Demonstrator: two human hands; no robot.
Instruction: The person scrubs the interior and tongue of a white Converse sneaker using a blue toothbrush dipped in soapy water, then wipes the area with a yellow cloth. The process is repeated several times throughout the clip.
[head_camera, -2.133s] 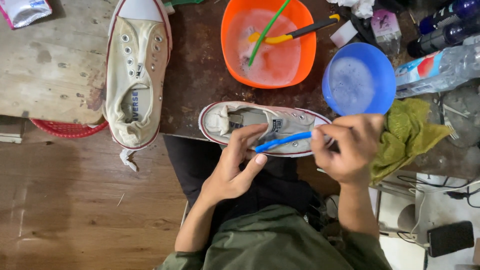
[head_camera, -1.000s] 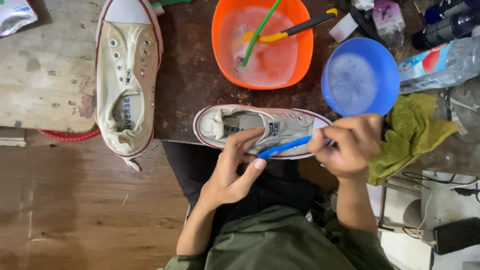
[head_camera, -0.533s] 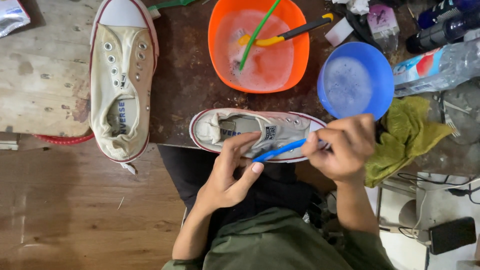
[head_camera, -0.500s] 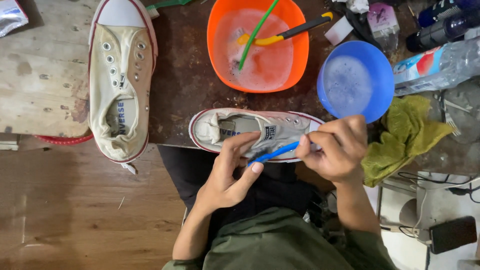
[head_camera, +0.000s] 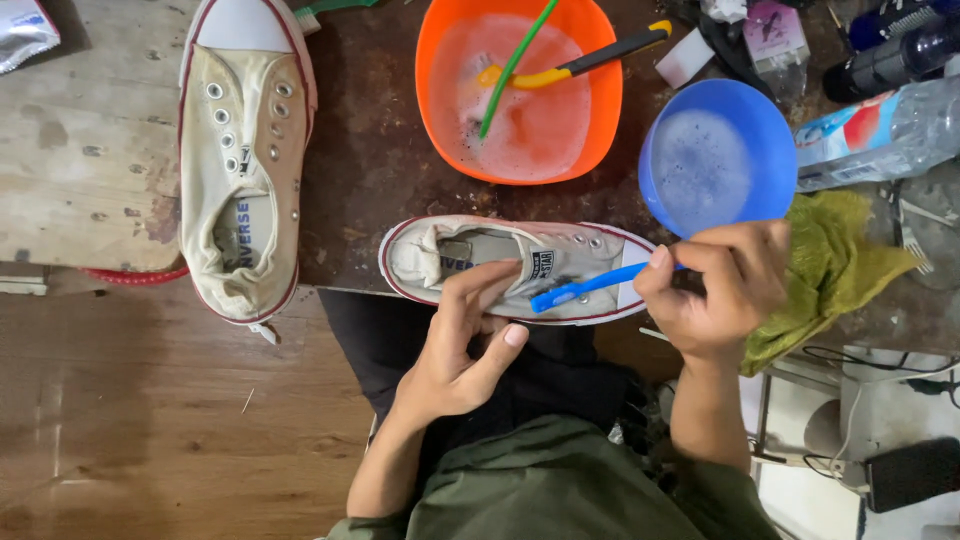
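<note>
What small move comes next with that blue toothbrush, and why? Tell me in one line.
Probably a short stroke of the blue toothbrush back along the side of the sneaker. The right hand holds its handle with the head lying on the canvas, the left hand steadies the sneaker by its near edge, and the fabric looks grey and dirty there.
</note>
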